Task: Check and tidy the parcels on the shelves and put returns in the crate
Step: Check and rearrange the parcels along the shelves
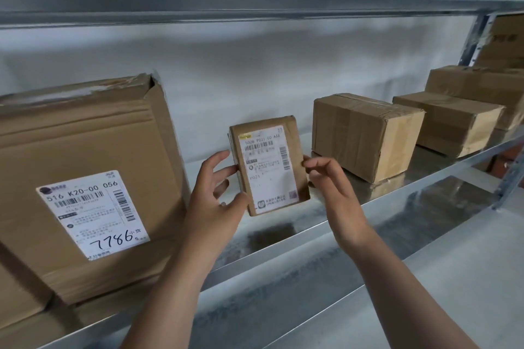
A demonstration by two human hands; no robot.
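A small flat brown parcel (269, 164) with a white shipping label stands upright on the metal shelf (326, 218), label facing me. My left hand (215, 195) grips its left edge, thumb at the lower front. At the parcel's right edge my right hand (329, 178) pinches it with the fingertips. A big cardboard box (85, 178) with a label marked 7786 stands to the left. No crate is in view.
Three taped cardboard boxes (365, 133) (450, 122) (479, 85) line the shelf to the right. More boxes (504, 39) sit beyond the upright post at far right. An upper shelf (255, 5) runs overhead, and a lower shelf surface (425, 292) lies below.
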